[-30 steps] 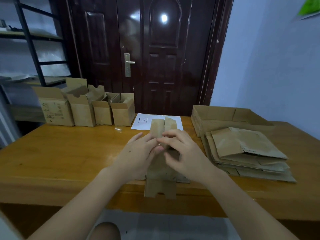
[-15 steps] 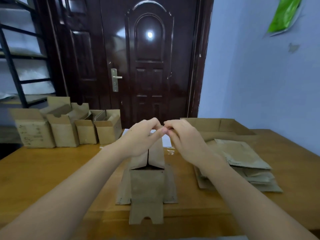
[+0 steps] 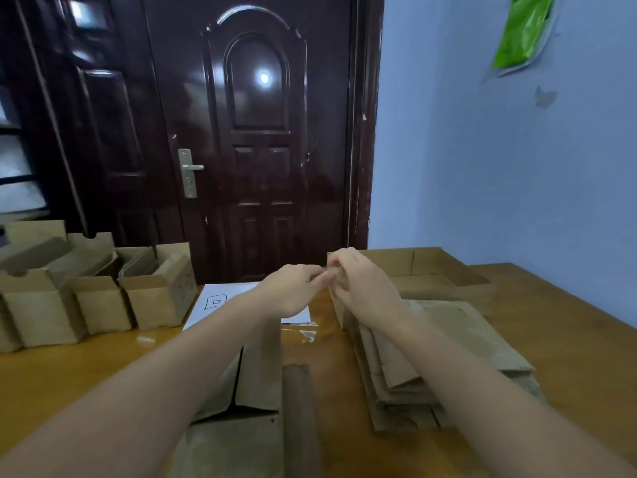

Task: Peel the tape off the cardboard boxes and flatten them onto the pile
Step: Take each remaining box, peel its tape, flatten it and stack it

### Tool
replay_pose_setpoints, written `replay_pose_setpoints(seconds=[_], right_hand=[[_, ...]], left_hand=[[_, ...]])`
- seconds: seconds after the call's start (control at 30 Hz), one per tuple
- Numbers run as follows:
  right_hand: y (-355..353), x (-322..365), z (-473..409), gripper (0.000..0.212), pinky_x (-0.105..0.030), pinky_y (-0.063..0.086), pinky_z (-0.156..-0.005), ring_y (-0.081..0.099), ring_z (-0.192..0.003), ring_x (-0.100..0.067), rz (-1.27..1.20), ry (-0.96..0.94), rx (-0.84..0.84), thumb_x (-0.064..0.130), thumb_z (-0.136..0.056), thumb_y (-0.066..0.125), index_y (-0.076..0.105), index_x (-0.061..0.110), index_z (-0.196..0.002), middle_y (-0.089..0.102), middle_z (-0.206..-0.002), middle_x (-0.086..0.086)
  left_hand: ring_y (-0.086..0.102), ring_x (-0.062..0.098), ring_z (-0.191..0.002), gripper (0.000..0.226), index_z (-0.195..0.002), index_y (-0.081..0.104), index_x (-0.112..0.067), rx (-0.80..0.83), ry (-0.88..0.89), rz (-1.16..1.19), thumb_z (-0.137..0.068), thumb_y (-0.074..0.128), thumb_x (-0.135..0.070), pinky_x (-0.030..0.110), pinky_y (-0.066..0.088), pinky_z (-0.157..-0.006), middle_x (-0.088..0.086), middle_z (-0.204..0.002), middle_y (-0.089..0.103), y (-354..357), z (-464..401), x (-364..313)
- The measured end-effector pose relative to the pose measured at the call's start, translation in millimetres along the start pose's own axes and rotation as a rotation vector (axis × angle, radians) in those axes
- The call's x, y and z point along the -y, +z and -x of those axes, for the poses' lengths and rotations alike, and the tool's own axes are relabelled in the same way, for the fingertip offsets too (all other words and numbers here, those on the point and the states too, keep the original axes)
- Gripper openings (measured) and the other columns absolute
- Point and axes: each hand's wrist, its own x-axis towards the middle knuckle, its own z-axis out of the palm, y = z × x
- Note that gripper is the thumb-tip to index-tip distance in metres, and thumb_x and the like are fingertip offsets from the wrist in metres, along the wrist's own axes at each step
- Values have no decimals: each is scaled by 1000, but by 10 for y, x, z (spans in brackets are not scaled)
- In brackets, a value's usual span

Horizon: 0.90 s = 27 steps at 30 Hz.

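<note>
Left hand [image 3: 293, 288] and right hand [image 3: 358, 284] meet fingertip to fingertip above the table [image 3: 69, 374], pinching something small, likely peeled tape [image 3: 332, 270]; too blurred to confirm. Opened box [image 3: 255, 374] lies below, beside the flattened pile [image 3: 448, 339], probably next to go on.

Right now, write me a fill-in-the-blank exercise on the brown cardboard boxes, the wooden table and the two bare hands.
1. The pile of flattened brown cardboard lies under the ____ forearm.
2. The upright open brown cardboard boxes stand at the table's ____ side.
3. The left hand and right hand meet fingertip to fingertip in front of the dark ____.
4. The white sheet of paper lies on the wooden ____.

Missing words: right; left; door; table
</note>
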Motion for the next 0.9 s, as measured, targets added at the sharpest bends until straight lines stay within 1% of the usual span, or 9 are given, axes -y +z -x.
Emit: replay_pose_setpoints(seconds=[0.07,0.13,0.23,0.3,0.43,0.57,0.67,0.77,0.9], right_hand=[[65,-203,-110,16,-23,51,-73,58,-92,-12,61,58,36,19,-97,64,57,18,-111,60,-107,4],[160,-463,-208,14,-27,50,-76,57,-95,-16,215,122,116,21,-100,56,55,18,-114,62,-106,2],[307,-808,-322,19,-35,53,-79,58,-93,-21,381,249,306,23,-105,47,54,16,-122,66,-107,-2],[383,-966,-371,21,-37,52,-77,59,-90,-22,446,297,405,24,-105,48,56,16,-123,66,-107,-5],[444,-1042,-420,31,-42,52,-90,59,-107,-26,468,321,483,32,-106,47,59,19,-131,61,-126,-6],[407,-718,-430,42,-46,47,-107,52,-130,-27,281,277,492,40,-108,39,53,24,-144,51,-149,-4],[309,-255,-406,52,-44,30,-121,31,-150,-25,147,210,554,44,-107,43,39,27,-156,30,-165,0],[179,226,-359,58,-43,26,-123,25,-153,-23,79,115,624,50,-105,45,32,31,-158,24,-167,0],[-34,828,-185,64,-44,24,-123,23,-153,-21,53,-2,703,60,-102,41,29,33,-159,22,-168,3]], left_hand=[[62,16,-93,48,-118,63,-33,67,36,-259,-103,31,-66,34,47,-79,-9,-103,68,-12,-151,66],[61,22,-111,54,-130,61,-31,114,53,-452,-102,32,-67,41,48,-95,-5,-124,67,-17,-278,166],[61,22,-113,54,-129,63,-30,139,40,-490,-102,33,-67,44,48,-100,-3,-126,66,-9,-355,304],[60,21,-113,53,-127,63,-30,135,24,-487,-102,33,-66,44,47,-100,-4,-126,65,-14,-341,382],[55,21,-118,52,-127,63,-34,119,-7,-554,-101,34,-68,41,45,-99,-4,-132,61,-117,-167,516],[54,22,-126,60,-138,58,-36,91,-40,-574,-97,35,-74,42,46,-103,-6,-147,53,-333,147,617],[53,22,-131,61,-145,51,-37,48,-57,-544,-98,36,-72,43,46,-106,-8,-152,50,-473,450,696],[52,20,-132,59,-149,47,-37,16,-60,-525,-100,36,-68,41,46,-106,-9,-153,49,-568,777,789],[52,22,-134,51,-151,44,-35,17,-62,-476,-106,33,-56,40,45,-106,-9,-156,45,-634,1172,866]])
